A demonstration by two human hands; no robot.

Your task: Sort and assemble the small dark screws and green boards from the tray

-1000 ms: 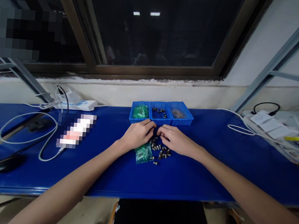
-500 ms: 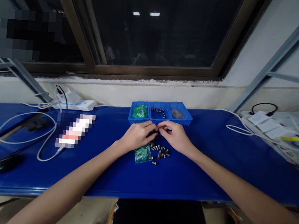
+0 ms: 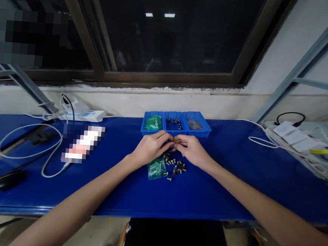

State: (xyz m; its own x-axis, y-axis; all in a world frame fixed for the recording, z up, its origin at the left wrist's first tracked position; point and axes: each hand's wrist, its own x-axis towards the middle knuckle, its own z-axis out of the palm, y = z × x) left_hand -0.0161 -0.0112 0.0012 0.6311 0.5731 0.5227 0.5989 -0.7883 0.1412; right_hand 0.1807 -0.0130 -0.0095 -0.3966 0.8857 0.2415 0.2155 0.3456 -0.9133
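Observation:
My left hand and my right hand meet fingertip to fingertip just in front of the blue bins. Pinched between them is a small metal part, mostly covered by the fingers. Several short dark-and-silver cylindrical parts lie loose on the table below the hands. Partly under my left hand is a clear bag of green pieces. Behind the hands stands a blue three-compartment bin: green bagged pieces at left, small dark parts in the middle, a clear bag with brownish contents at right.
The blue table runs below a window. At left are a power strip, a white cable, a pixelated object and a black mouse. White adapters and cables sit at right, beside a metal frame leg.
The fingers of my right hand have shifted and parted slightly, bringing the small metal part between the fingertips into view. My left hand stays almost in place.

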